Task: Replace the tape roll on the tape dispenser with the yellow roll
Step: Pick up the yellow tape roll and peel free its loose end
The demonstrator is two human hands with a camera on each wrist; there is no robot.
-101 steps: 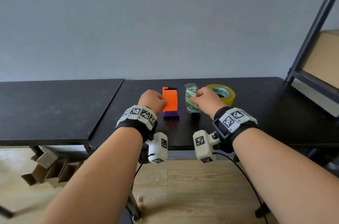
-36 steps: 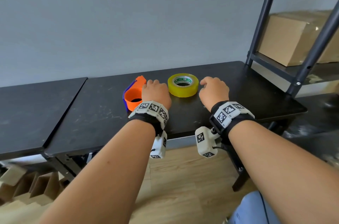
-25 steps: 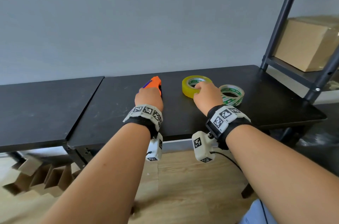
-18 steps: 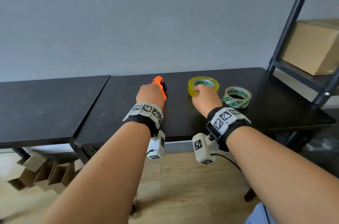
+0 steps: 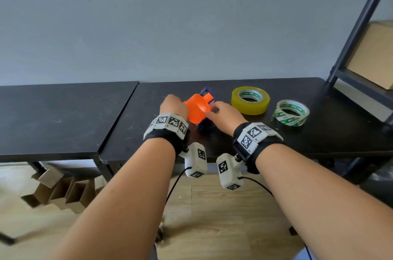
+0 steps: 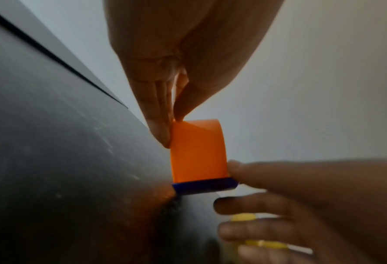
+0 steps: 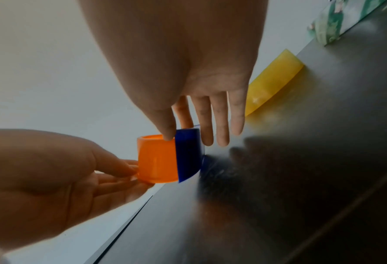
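Observation:
The orange tape dispenser [image 5: 196, 108] with a purple-blue side [image 7: 188, 157] is held just over the black table [image 5: 319, 132], with no roll on it. My left hand [image 5: 173, 105] pinches its orange rim [image 6: 198, 150] from the left with thumb and fingers. From the right, my right hand [image 5: 212, 108] pinches the blue part between thumb and index finger [image 7: 178, 134], the other fingers straight. The yellow roll [image 5: 250, 100] lies flat on the table to the right of the dispenser, untouched. It also shows in the right wrist view [image 7: 271, 84].
A clear roll with green print [image 5: 291, 113] lies flat right of the yellow roll. A dark metal shelf frame [image 5: 357, 25] with a cardboard box [image 5: 374, 57] stands at the table's right end. A second black table [image 5: 53, 115] adjoins on the left. Folded cardboard [image 5: 59, 191] lies on the floor.
My right hand left the yellow roll and moved left onto the dispenser. The left hand has turned the dispenser, so its orange round part faces me.

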